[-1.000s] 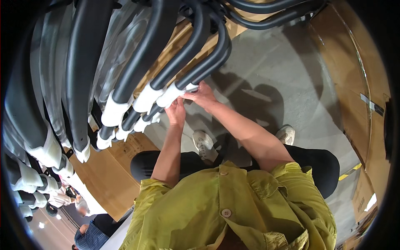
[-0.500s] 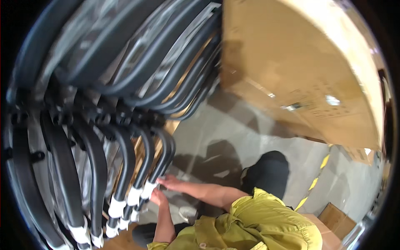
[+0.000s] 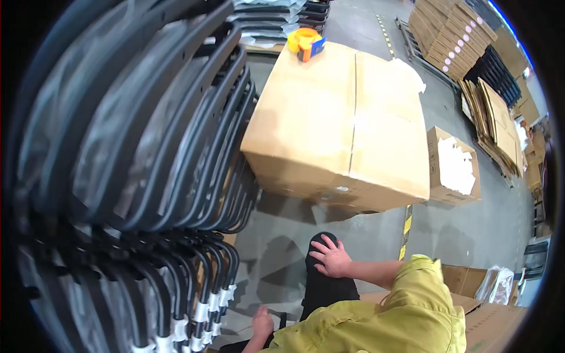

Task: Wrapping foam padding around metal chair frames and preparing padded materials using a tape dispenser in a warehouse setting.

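My right hand (image 3: 331, 257) lies on my bent knee in dark trousers (image 3: 327, 285), palm down and fingers spread, holding nothing. Low in the view, my left hand (image 3: 263, 322) is beside my other leg, thumb up, apart from the frames. Its fingers are mostly turned away, and nothing shows in it. To its left stands a dense row of stacked black tubular frames (image 3: 141, 141) with clear plastic between them. White wraps (image 3: 201, 312) cover the lower tube ends nearest my left hand.
Ahead stands a large cardboard box (image 3: 306, 112) with an orange and blue tape dispenser (image 3: 305, 44) on top. Right of it is an open carton (image 3: 435, 167) holding white pieces. Yellow-black floor tape (image 3: 406, 232) runs past. Flattened cardboard (image 3: 500, 123) and stacked boxes (image 3: 447, 38) stand farther right.
Both hands have left the white-wrapped tube end. My right hand has moved right onto my knee; my left hand has dropped lower. The view has swung up toward the box top.
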The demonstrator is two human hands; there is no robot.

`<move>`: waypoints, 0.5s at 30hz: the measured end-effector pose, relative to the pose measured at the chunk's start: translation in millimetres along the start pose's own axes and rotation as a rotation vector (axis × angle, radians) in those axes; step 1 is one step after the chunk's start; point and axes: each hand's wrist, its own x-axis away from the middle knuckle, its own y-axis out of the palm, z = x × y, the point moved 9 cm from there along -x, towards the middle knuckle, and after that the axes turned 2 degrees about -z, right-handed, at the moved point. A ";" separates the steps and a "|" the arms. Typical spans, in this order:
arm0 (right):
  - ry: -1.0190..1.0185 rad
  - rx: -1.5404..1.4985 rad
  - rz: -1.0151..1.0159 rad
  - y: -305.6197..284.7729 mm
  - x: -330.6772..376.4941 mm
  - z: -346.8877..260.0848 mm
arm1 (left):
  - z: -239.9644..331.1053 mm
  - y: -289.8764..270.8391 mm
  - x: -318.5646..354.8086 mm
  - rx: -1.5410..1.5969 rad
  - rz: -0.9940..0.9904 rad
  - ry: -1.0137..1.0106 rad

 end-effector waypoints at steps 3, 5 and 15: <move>0.046 -0.175 -0.163 5.5 0.3 13.9 | 52.9 -55.9 5.8 0.059 -0.208 0.065; 0.114 -0.276 -0.246 15.0 10.3 26.5 | 91.6 -91.5 3.5 -0.012 -0.326 0.056; 0.490 -0.671 -0.647 -20.7 119.8 30.8 | 108.8 -223.3 5.2 0.340 -0.373 0.072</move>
